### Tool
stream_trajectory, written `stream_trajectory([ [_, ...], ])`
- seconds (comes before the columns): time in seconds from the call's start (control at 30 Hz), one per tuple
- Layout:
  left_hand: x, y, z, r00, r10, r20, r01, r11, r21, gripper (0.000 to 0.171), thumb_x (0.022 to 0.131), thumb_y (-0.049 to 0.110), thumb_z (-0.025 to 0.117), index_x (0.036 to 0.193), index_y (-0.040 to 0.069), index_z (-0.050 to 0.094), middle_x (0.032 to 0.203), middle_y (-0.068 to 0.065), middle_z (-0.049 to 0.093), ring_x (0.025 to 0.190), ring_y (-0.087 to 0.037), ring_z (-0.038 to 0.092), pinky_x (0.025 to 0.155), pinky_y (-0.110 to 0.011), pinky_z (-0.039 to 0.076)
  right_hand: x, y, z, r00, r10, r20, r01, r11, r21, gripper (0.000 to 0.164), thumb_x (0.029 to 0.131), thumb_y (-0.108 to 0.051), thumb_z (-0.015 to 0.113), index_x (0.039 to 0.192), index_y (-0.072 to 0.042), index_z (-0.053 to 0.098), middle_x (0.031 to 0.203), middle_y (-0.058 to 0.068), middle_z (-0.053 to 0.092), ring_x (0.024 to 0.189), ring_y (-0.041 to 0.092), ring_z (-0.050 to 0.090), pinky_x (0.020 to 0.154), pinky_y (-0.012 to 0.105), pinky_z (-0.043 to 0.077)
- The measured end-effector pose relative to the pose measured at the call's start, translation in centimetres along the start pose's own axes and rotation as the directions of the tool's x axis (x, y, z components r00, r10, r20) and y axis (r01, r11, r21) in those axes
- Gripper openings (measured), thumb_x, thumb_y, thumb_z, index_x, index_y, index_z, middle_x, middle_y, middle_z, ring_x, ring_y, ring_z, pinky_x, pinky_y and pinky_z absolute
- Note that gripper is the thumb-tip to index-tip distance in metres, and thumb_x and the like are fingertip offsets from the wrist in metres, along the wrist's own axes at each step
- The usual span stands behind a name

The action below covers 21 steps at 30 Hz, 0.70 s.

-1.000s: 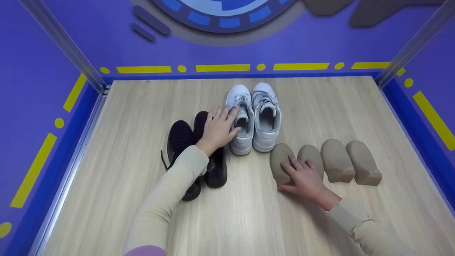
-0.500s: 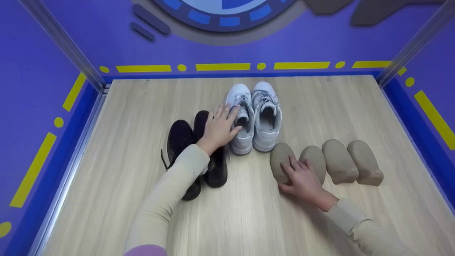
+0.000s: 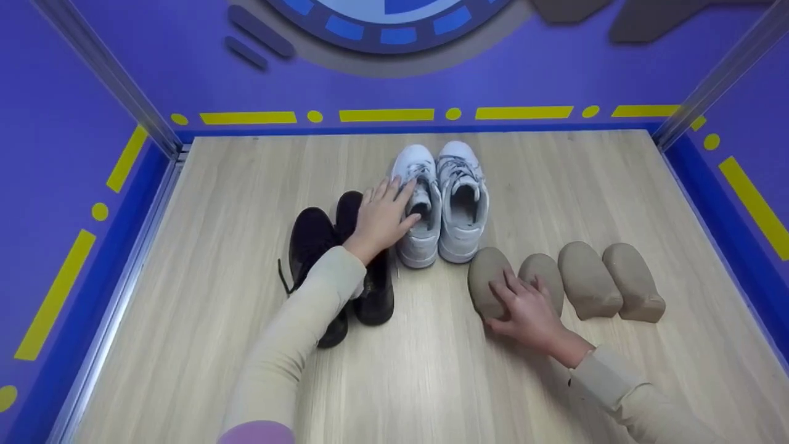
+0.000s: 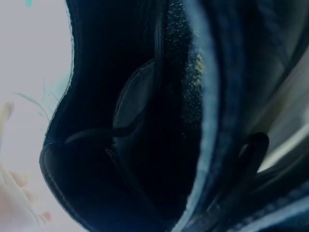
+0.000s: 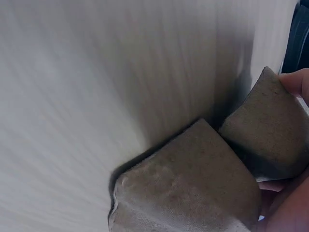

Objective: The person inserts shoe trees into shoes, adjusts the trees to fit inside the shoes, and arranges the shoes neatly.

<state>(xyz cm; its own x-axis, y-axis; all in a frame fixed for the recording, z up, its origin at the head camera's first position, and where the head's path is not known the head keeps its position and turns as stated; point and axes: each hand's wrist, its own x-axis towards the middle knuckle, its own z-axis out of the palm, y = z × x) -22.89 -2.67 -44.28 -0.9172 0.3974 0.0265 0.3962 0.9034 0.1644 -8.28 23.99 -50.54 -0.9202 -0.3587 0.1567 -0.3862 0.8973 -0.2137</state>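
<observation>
My left hand (image 3: 382, 219) lies with spread, straight fingers over the left white sneaker (image 3: 412, 161). Its forearm crosses a pair of black lace-up shoes (image 3: 311, 228); the open collar of a black shoe (image 4: 120, 179) fills the left wrist view. My right hand (image 3: 530, 311) grips the leftmost beige moulded shoe insert (image 3: 486, 277), thumb at its near left corner and fingers on its right side. Those fingers also reach into the gap beside a second insert (image 3: 543, 266). In the right wrist view the thumb (image 5: 295, 81) presses the corner of the gripped insert (image 5: 275, 123).
Two more beige inserts (image 3: 588, 280) lie side by side at the right. The right white sneaker (image 3: 463, 240) stands against its mate. Blue walls (image 3: 394, 92) with yellow marks enclose the wooden board (image 3: 216, 203) at the back and both sides.
Both hands stay almost where they were. The second insert and the two at the right have shifted very slightly rightward, away from the gripped one.
</observation>
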Motion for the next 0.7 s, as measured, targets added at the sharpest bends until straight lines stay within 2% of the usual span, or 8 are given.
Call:
stream_trajectory([
  [0.13,0.2,0.1,0.2,0.998,0.039,-0.045,-0.039,0.999,-0.002,0.060,0.087,0.044,0.046,0.139,0.020,0.028,0.142,-0.007,0.033,0.130,-0.025,0.030,0.103,-0.046,0.025,0.0,0.0,-0.5,1.000,0.011,-0.011,-0.011,1.000,0.029,0.066,0.061,-0.036,0.075,0.116,-0.005,0.056,0.127,0.028,0.043,0.100,0.042,0.054,0.087,0.062,0.030],
  [0.3,0.3,0.1,0.5,0.994,0.084,-0.067,-0.085,0.996,-0.005,0.054,0.086,0.039,0.050,0.134,0.018,0.037,0.139,-0.007,0.037,0.127,-0.024,0.035,0.102,-0.045,0.028,0.0,0.0,-0.7,0.999,0.023,-0.027,-0.021,0.999,0.046,0.065,0.060,-0.034,0.075,0.115,-0.005,0.056,0.128,0.028,0.043,0.097,0.044,0.054,0.083,0.060,0.035],
  [0.53,0.4,0.1,0.7,0.991,0.098,-0.090,-0.099,0.995,0.000,0.053,0.086,0.037,0.052,0.133,0.018,0.040,0.138,-0.007,0.039,0.126,-0.024,0.037,0.102,-0.046,0.029,-0.1,-0.1,-1.0,0.998,0.061,-0.008,-0.059,0.984,0.171,0.064,0.061,-0.023,0.075,0.117,-0.002,0.053,0.132,0.029,0.036,0.103,0.049,0.045,0.082,0.056,0.037],
  [0.7,0.5,0.2,0.5,0.993,0.095,-0.066,-0.095,0.995,-0.008,0.052,0.086,0.035,0.052,0.133,0.017,0.039,0.139,-0.008,0.037,0.126,-0.025,0.037,0.102,-0.046,0.029,-0.1,-0.1,-1.1,0.998,0.069,0.008,-0.069,0.978,0.195,0.065,0.061,-0.020,0.076,0.119,-0.001,0.052,0.134,0.029,0.033,0.105,0.050,0.042,0.082,0.057,0.037],
])
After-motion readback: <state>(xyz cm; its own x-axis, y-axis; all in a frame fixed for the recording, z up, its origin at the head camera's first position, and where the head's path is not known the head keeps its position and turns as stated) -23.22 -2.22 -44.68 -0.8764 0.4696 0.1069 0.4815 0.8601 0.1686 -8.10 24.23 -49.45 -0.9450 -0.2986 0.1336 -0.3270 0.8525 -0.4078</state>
